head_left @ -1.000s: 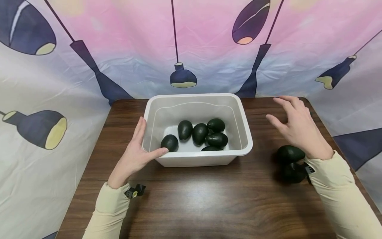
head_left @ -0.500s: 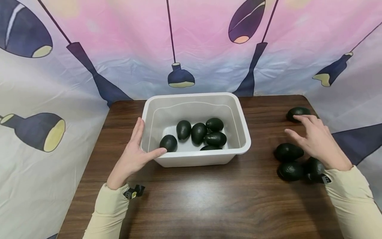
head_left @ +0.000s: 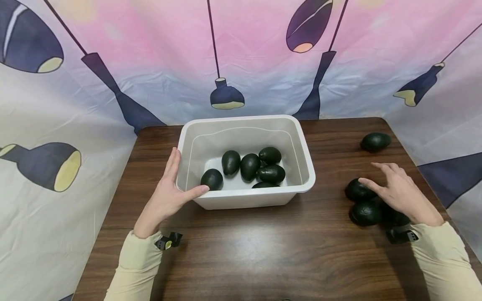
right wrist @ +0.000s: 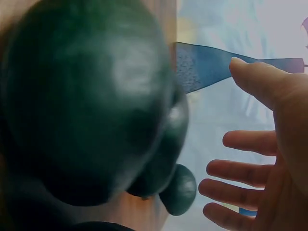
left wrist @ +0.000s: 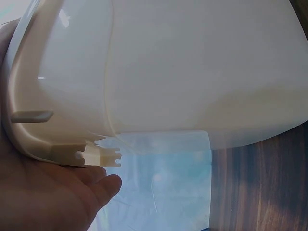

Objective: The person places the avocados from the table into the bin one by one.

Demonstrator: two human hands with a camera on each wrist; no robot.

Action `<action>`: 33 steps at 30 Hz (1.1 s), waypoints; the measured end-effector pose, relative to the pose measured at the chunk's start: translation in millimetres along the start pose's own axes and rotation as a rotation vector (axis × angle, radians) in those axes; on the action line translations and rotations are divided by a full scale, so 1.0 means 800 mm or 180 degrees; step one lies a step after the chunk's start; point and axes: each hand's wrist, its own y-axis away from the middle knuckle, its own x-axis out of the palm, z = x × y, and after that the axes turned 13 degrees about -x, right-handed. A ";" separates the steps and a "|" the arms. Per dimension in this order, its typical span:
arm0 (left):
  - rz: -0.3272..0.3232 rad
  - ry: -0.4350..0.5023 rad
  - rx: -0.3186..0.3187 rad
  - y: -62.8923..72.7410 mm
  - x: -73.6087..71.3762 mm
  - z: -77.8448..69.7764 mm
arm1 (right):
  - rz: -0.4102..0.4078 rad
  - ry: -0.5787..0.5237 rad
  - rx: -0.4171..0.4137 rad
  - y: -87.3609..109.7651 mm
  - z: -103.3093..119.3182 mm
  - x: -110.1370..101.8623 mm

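Observation:
My left hand (head_left: 165, 196) rests against the left front corner of a white plastic bin (head_left: 244, 200), thumb along the rim and straight fingers on the outer left side. In the left wrist view the fingers (left wrist: 98, 185) lie beside the bin's outer wall (left wrist: 159, 72). Several dark green avocados (head_left: 250, 167) lie inside. To the right, my right hand (head_left: 401, 194) hovers over a cluster of avocados (head_left: 365, 213), partly hiding some. Its fingers are spread and hold nothing, as the right wrist view shows, with a large avocado (right wrist: 86, 96) close to the camera.
A lone avocado (head_left: 375, 142) lies at the back right of the brown wooden table (head_left: 248, 259). Behind the table hangs a cloth (head_left: 158, 50) printed with lamps. Each wrist wears a small black camera (head_left: 168, 241) near the sleeve cuff.
My right hand has moved right and nearer, from beside the far avocado to above the cluster, uncovering the lone avocado. My left hand stays at the bin; the avocados inside keep their places.

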 end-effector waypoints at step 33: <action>0.0006 -0.0014 -0.0005 0.000 -0.001 0.000 | 0.0267 -0.0036 -0.0090 0.004 -0.001 0.030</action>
